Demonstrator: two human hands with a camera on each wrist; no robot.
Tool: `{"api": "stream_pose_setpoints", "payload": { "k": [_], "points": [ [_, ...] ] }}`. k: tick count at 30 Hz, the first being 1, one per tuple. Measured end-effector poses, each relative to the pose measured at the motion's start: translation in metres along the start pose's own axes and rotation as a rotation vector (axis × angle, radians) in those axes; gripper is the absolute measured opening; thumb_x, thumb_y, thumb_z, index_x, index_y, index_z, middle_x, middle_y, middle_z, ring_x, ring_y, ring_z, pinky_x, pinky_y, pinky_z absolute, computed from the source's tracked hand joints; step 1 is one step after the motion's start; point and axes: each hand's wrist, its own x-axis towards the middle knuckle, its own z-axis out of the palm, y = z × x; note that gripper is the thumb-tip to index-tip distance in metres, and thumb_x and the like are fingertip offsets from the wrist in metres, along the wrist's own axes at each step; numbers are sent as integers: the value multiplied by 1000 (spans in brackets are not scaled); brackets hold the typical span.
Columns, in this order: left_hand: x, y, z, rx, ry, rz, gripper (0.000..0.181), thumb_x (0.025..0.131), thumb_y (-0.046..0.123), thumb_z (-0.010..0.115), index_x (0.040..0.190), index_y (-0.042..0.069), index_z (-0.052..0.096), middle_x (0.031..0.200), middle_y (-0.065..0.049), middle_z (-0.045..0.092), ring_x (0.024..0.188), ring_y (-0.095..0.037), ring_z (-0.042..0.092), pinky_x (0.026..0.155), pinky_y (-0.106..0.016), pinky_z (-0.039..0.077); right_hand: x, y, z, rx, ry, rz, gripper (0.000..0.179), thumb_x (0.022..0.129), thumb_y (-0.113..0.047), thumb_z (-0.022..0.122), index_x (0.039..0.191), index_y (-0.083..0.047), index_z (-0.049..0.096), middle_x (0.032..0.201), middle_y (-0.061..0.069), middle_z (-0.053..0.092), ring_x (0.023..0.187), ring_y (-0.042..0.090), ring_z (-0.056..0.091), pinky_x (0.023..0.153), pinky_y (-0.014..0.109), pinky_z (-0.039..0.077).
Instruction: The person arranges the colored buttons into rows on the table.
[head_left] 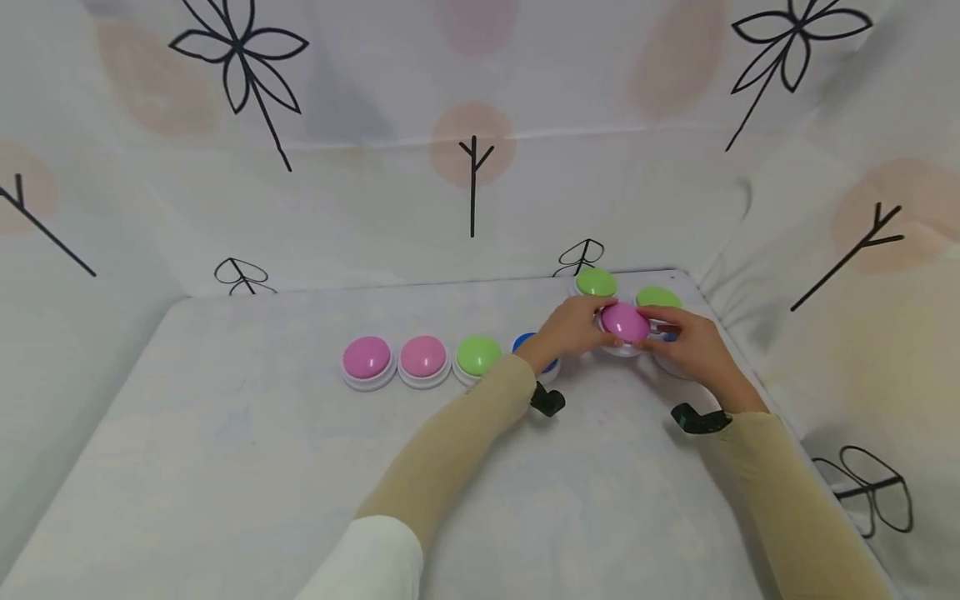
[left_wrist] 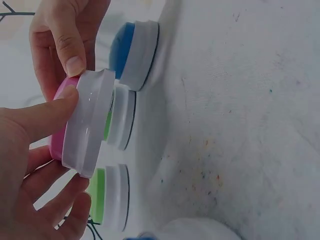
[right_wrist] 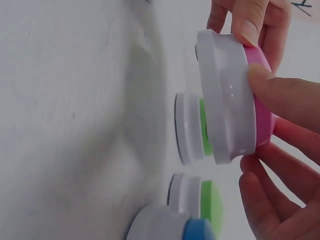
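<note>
Past the tan sleeves over the white table, the left hand and right hand, fingers bent, pinch opposite sides of a magenta-topped button raised above it, right of a row of four buttons, with two green-topped buttons farther back before the patterned backdrop.

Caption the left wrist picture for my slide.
Left hand and right hand grip a pink-domed push button near a blue push button and green push buttons.
</note>
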Motion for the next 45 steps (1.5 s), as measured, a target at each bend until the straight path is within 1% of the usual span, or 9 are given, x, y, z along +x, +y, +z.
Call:
{"api": "stream_pose_setpoints", "payload": {
  "k": [4, 8, 14, 18, 24, 27, 33, 37, 45],
  "points": [
    [-11, -3, -9, -7, 4, 17, 72, 84, 40, 80, 147, 21, 51, 135, 5, 59, 116, -6, 53, 96, -19, 43, -4, -7, 5, 83, 31, -17, 52, 86, -15, 80, 132, 0, 62, 132, 18, 61, 112, 37, 61, 93, 44, 50],
    [-25, -9, -16, -49, 30, 27, 71, 83, 41, 81, 145, 21, 54, 129, 6, 61, 112, -7, 52, 91, -20, 44, -8, -16, 12, 159, 24, -17, 57, 84, -19, 82, 134, -2, 61, 131, 16, 62, 117, 32, 61, 92, 31, 51],
    [-47, -19, -25, -102, 66, 36, 67, 84, 38, 81, 143, 17, 56, 127, 3, 63, 114, -15, 56, 89, -22, 46, -12, -35, 20, 206, -29, -19, 60, 86, -22, 80, 139, -5, 58, 137, 17, 59, 126, 34, 54, 92, 34, 48],
    [-61, -27, -33, -120, 82, 28, 65, 84, 39, 81, 141, 18, 58, 128, 3, 63, 115, -17, 56, 89, -26, 47, -14, -48, 27, 211, -79, 0, 59, 90, -27, 76, 142, -9, 56, 139, 14, 57, 127, 34, 54, 91, 30, 49],
    [-86, -38, -48, -134, 73, 3, 65, 83, 39, 81, 141, 20, 57, 130, 3, 61, 119, -18, 54, 93, -33, 48, -15, -61, 40, 307, -110, -81, 52, 91, -14, 75, 140, -8, 57, 141, 12, 55, 129, 33, 52, 90, 22, 48],
    [-100, -43, -55, -138, 69, -8, 65, 83, 39, 81, 141, 21, 57, 131, 3, 60, 122, -21, 53, 94, -36, 48, -17, -70, 48, 319, -120, -128, 51, 91, -11, 74, 139, -10, 59, 143, 10, 54, 131, 32, 50, 93, 29, 48],
    [-129, -56, -65, -156, 74, -17, 66, 81, 36, 83, 141, 22, 58, 129, 4, 61, 119, -16, 53, 93, -31, 50, -20, -87, 67, 307, -106, -220, 49, 87, -8, 77, 134, -12, 63, 139, 9, 57, 129, 31, 52, 93, 44, 50],
    [-147, -63, -72, -190, 91, -12, 66, 80, 34, 84, 140, 21, 59, 127, 3, 62, 116, -14, 53, 91, -30, 51, -21, -99, 78, 333, -108, -269, 48, 85, -5, 79, 131, -10, 65, 136, 8, 58, 126, 29, 54, 93, 43, 51],
    [-180, -78, -88, -228, 98, -14, 66, 80, 36, 84, 139, 20, 59, 126, 6, 61, 115, -13, 53, 92, -37, 51, -21, -120, 100, 410, -147, -313, 45, 85, -8, 79, 128, -10, 67, 134, 4, 59, 125, 24, 54, 95, 41, 51]
  ]
}}
